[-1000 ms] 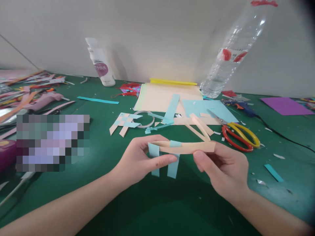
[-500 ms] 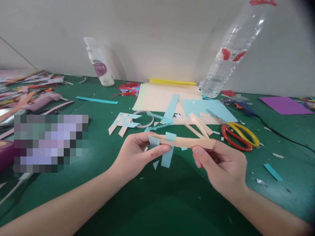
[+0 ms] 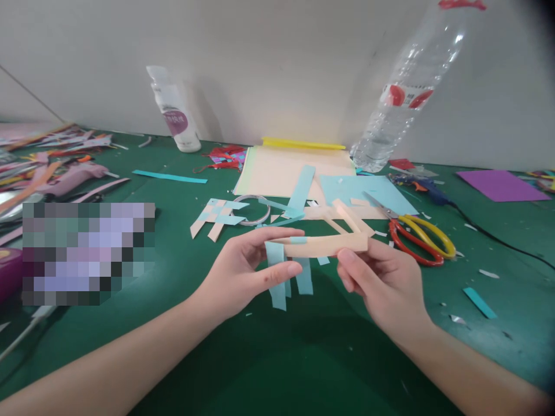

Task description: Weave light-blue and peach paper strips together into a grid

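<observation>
Above the green mat, both hands hold a piece of paper weaving: peach strips (image 3: 329,245) crossed by light blue strips (image 3: 277,277) that hang down. My left hand (image 3: 243,268) pinches the left end, thumb pressed on a blue strip. The right end of the peach strips is gripped between thumb and fingers of my right hand (image 3: 385,283). A second small woven piece (image 3: 217,215) lies on the mat just beyond, next to a tape ring (image 3: 254,209).
Red and yellow scissors (image 3: 418,237) lie right of the hands. Peach and blue paper sheets (image 3: 286,170), a glue bottle (image 3: 173,112) and a clear plastic bottle (image 3: 403,92) stand toward the wall. Paper scraps clutter the far left (image 3: 52,167). A purple sheet (image 3: 503,186) lies far right.
The peach strips have shifted slightly left and up between my hands, and the blue strips now hang lower under my left thumb. My right hand moved a little closer to the left.
</observation>
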`<state>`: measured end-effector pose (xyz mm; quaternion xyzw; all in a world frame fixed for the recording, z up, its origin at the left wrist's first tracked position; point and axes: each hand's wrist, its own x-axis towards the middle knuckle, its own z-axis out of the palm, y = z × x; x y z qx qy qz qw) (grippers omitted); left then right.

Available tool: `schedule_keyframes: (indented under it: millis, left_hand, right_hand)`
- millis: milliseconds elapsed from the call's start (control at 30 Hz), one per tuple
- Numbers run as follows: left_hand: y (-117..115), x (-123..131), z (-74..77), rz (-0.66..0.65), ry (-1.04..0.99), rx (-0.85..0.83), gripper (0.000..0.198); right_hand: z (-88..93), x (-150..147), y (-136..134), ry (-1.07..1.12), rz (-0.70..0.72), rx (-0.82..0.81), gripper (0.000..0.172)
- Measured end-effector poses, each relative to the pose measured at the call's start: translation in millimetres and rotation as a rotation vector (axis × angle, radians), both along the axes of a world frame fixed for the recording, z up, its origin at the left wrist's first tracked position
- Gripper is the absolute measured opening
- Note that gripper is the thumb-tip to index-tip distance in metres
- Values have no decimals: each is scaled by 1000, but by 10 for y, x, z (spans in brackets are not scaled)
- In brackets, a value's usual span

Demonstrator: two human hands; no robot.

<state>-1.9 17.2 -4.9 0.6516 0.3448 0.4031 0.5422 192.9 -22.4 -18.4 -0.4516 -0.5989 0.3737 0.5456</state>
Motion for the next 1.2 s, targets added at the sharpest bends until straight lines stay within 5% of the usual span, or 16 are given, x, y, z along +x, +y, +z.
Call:
schedule_keyframes:
  millis: [167, 433, 833, 1200]
  left_hand:
    - [4, -11, 20, 9, 29, 31, 29]
    - [-20, -42, 32, -236, -112, -21, 36]
    - [-3, -39, 41, -208, -111, -10, 18]
    - [-13, -42, 47, -246, -92, 45, 22]
  right_hand:
    - [42, -14, -2, -43, 81, -33, 17]
    - [35, -5, 8, -12, 82, -66, 16]
    - [6, 12, 9, 46, 89, -71, 15]
    - [-2, 15, 31, 62, 96, -67, 15]
